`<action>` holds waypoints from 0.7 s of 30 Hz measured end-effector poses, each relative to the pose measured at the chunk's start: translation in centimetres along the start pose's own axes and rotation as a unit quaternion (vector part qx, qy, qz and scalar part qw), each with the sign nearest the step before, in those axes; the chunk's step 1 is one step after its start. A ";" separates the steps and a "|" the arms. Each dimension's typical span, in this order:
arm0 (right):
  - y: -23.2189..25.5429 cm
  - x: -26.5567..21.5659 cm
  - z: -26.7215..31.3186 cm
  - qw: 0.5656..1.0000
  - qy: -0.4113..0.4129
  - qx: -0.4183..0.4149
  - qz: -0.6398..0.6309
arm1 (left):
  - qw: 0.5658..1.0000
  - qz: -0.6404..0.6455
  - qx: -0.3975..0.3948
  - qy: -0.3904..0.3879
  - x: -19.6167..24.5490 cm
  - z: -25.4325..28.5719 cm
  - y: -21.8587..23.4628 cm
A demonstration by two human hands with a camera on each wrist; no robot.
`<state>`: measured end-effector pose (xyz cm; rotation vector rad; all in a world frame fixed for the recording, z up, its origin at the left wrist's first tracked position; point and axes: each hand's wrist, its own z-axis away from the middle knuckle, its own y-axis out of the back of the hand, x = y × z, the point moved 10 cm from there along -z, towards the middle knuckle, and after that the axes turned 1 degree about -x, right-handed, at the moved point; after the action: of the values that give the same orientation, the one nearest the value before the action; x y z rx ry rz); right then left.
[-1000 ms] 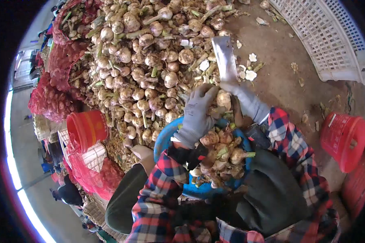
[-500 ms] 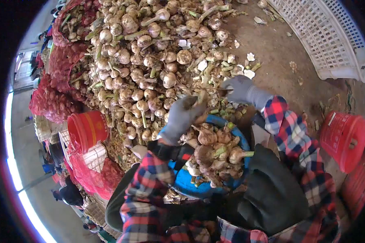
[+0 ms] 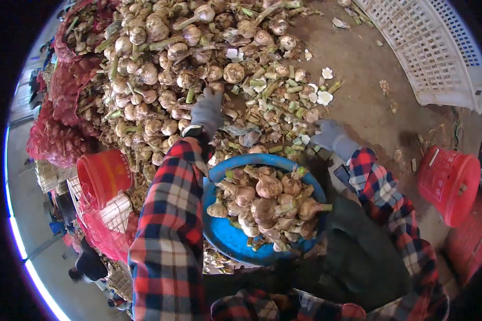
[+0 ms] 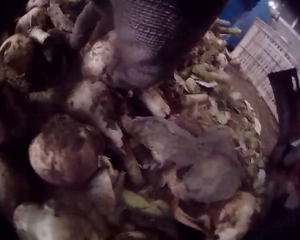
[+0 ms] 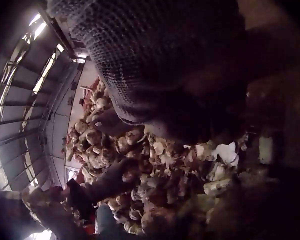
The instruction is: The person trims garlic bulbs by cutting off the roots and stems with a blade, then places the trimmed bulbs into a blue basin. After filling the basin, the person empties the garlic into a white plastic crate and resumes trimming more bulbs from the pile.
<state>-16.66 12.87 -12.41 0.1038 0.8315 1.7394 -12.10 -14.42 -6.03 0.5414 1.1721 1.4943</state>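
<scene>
My gloved left hand (image 3: 208,111) reaches into the big garlic heap, beyond the tub. In the left wrist view its fingers lie on either side of a garlic bulb (image 4: 100,56), gripping it among loose skins and stalks. My gloved right hand (image 3: 331,136) is low over the trimmings, right of the tub. The cleaver (image 4: 286,102) it holds shows as a dark upright blade in the left wrist view; the hand hides the handle. Garlic bulbs with short stems (image 3: 265,208) fill much of the round blue tub (image 3: 219,232) in front of my body.
Cut stalks and root ends (image 3: 289,101) litter the floor between heap and right hand. A white plastic crate (image 3: 428,59) stands at the upper right. Red buckets stand at the left (image 3: 104,179) and right (image 3: 449,184). Red net sacks (image 3: 64,128) line the heap's left side.
The left hand has left the tub area and moved up and left into the heap. The right hand has lowered and shifted slightly right; the cleaver blade no longer shows in the head view.
</scene>
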 end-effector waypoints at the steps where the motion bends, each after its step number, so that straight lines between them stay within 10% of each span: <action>1: 0.2 0.6 0.1 1.000 -0.003 0.017 -0.025 | 1.000 0.030 -0.001 0.000 -0.9 0.0 -0.1; 5: 2.3 1.4 1.4 0.992 -0.025 0.104 -0.061 | 0.955 0.294 -0.022 0.046 -4.2 0.9 -0.6; 7: 3.4 -0.5 2.2 0.992 0.003 0.113 -0.062 | 0.791 0.603 -0.099 0.022 -2.5 2.8 -1.2; 8: 4.2 -2.1 2.7 0.990 0.031 0.122 -0.059 | 0.865 0.483 0.028 -0.137 -1.8 3.7 -0.3; 10: 5.6 -5.9 3.8 0.988 0.082 0.122 -0.054 | 0.876 0.390 0.031 -0.282 2.4 6.9 2.5; 12: 6.0 -8.9 4.5 0.983 0.129 0.119 -0.047 | 0.856 0.467 -0.035 -0.218 4.2 7.8 2.4; 15: 7.4 -12.4 6.7 0.933 0.292 0.204 -0.051 | 0.837 0.455 0.100 -0.286 5.7 10.2 5.4; 16: 7.1 -11.7 6.3 0.933 0.290 0.205 -0.052 | 0.835 0.384 0.186 -0.348 6.5 11.6 7.1; 17: 6.1 -9.3 4.6 0.957 0.223 0.186 -0.017 | 0.810 0.515 0.032 -0.278 6.7 10.2 5.4; 20: 1.4 0.6 -1.3 0.997 0.003 0.020 0.076 | 0.801 0.496 0.095 -0.322 6.2 10.6 6.5; 21: 1.5 1.1 -0.8 0.997 0.004 0.017 0.075 | 0.732 0.641 0.028 -0.230 5.3 9.8 5.8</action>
<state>-18.62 13.34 -12.50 0.1872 0.8775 1.8680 -8.16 -5.27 1.73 1.9017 0.3161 2.2057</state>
